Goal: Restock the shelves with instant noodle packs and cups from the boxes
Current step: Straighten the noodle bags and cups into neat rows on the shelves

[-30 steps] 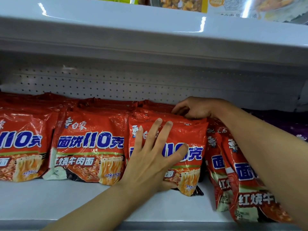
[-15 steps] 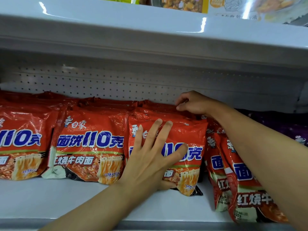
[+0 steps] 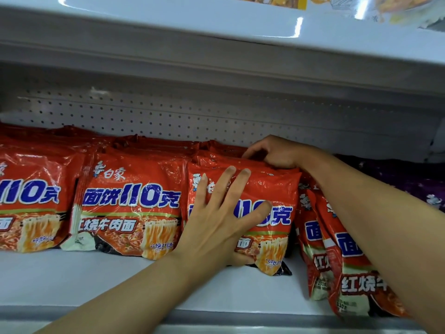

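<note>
Instant noodle packs (image 3: 134, 203), red, stand in a row on the white shelf (image 3: 101, 283), faces toward its front edge, further packs stacked behind them toward the perforated back panel (image 3: 168, 116). The front pack (image 3: 272, 189) of the third stack stands upright a little back from the front edge; your left hand (image 3: 216, 227) lies flat against its face, fingers straight and spread, thumb tucked under its lower edge. Your right hand (image 3: 272, 153) rests on top of the packs behind it, fingers curled down over their upper edges; whether they grip one pack or only press, you cannot tell. Toward the shelf's right end, leaning packs (image 3: 337, 261) of the same kind tilt beneath your right forearm, close to the front edge. Beyond them, at the far right, purple packs (image 3: 409, 179) sit in shadow. The shelf above (image 3: 216, 32) carries yellow-printed packaging (image 3: 277, 1), seen only at its bottom edge.
</note>
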Demonstrator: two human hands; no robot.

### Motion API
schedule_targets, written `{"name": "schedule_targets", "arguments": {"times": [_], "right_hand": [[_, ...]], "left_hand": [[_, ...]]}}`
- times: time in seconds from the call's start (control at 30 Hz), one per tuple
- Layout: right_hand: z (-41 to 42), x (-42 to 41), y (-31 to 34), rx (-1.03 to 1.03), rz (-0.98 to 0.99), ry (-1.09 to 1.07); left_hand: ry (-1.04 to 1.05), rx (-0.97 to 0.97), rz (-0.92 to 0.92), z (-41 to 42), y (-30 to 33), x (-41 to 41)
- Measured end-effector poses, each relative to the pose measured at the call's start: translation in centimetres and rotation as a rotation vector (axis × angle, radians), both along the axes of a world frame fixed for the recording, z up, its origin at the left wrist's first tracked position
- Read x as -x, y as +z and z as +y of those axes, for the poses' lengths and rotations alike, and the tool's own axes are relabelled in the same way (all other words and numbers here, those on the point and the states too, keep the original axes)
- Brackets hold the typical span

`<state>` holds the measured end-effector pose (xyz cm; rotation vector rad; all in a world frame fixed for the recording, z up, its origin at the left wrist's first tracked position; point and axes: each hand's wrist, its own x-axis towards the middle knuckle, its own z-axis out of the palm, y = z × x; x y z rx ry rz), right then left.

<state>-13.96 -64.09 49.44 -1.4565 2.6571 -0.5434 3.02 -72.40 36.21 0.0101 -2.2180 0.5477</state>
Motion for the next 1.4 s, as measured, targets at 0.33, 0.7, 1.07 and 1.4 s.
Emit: {"name": "schedule_targets", "arguments": {"times": [0.33,0.7,1.07,1.4], "right_hand": [[4.1,-1.0,1.2,0.278,-0.016,-0.228],[3.7,-1.8,-0.2,0.224,-0.104,-0.303],[3.7,-1.9,-0.3,0.215,-0.229,-0.308],[5.2,-2.7,0.0,0.304,-0.089,-0.332]], "left_hand": [[-0.097,-0.266,0.076,-1.0,3.8,-2.1],[0.061,-0.831,-0.505,-5.2,12.7,5.1],[0.098,-0.956,-0.592,-6.0,12.4,6.1],[0.248,-0.738,-0.431,-5.1,13.2,4.5]]}}
